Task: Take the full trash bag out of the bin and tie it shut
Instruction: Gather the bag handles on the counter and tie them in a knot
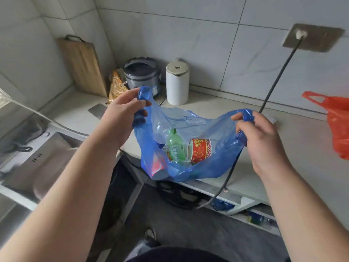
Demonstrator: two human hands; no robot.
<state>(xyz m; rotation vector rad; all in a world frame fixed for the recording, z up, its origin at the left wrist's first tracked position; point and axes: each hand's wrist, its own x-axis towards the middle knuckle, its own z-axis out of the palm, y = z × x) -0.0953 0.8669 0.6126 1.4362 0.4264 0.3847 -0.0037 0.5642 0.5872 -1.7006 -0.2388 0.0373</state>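
Note:
A translucent blue trash bag (207, 163) hangs in front of me over the counter's front edge, its mouth spread wide. Inside lie a green plastic bottle (175, 146), a red and white paper cup (201, 151) and a red and blue can (157, 168). My left hand (122, 118) grips the bag's left handle, bunched between thumb and fingers. My right hand (262, 140) pinches the right handle. No bin shows in this view.
The pale counter (283, 148) carries a white canister (177, 82), a rice cooker (141, 74), a snack packet (116, 87), a wooden cutting board (83, 67) and an orange plastic bag (338, 121). A black cable (272, 87) runs from the wall plate down past the bag. A steel sink (37, 159) lies left.

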